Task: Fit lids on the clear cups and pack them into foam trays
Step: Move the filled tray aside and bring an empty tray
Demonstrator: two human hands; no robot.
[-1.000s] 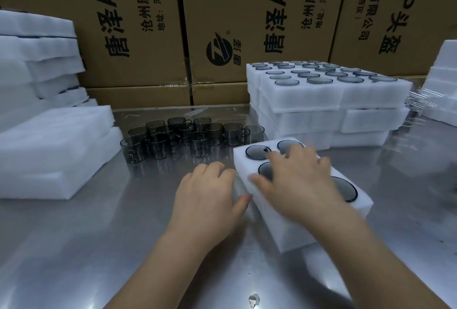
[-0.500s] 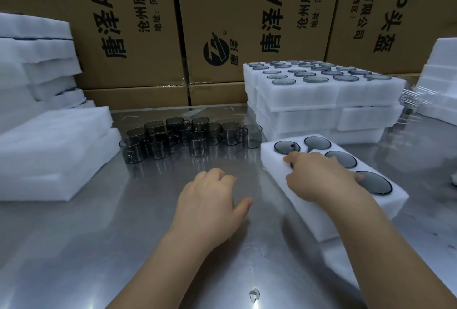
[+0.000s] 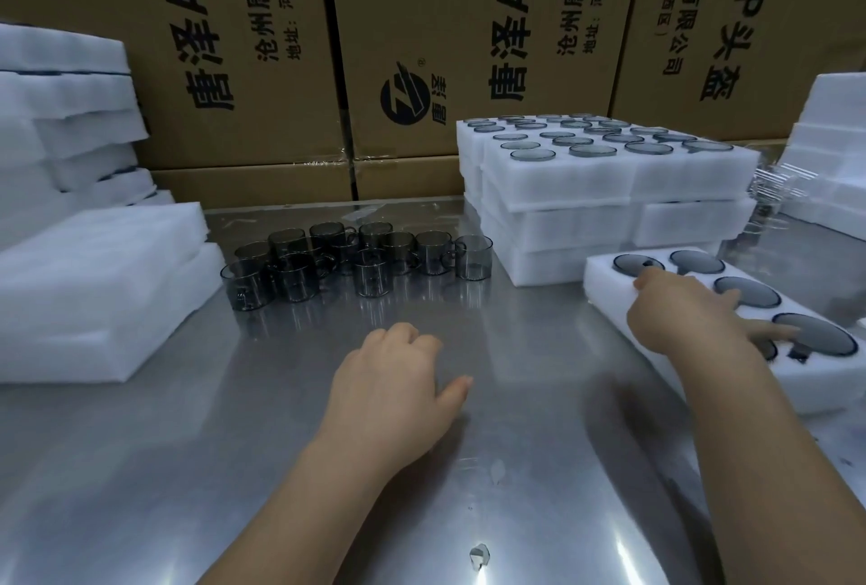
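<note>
The foam tray (image 3: pixel 609 285) lies on the table (image 3: pixel 187 467) at the right, just in front of a stack of filled trays (image 3: pixel 586 191). Its round pockets show dark lids (image 3: pixel 747 291) sitting flush with the foam. The right hand (image 3: pixel 689 322) rests on top of this tray, released, its fingers (image 3: pixel 778 330) spread out across the foam and the nearest lid; it grasps nothing. The left hand (image 3: pixel 389 392) lies on the bare metal near the middle of the table, well apart from the tray, with the fingers loosely curled under, the thumb pointing right, and nothing held.

Beyond the left hand stands a tight cluster of clear grey cups (image 3: pixel 370 263), upright, handled and without lids. To the left of the cups sit thick white foam slabs (image 3: pixel 93 284), with more foam pieces (image 3: pixel 61 116) piled behind them. Another foam pile (image 3: pixel 834 153) rises at the far right edge. Brown cardboard boxes (image 3: pixel 262 45) with black printed characters form a wall along the back of the table.
</note>
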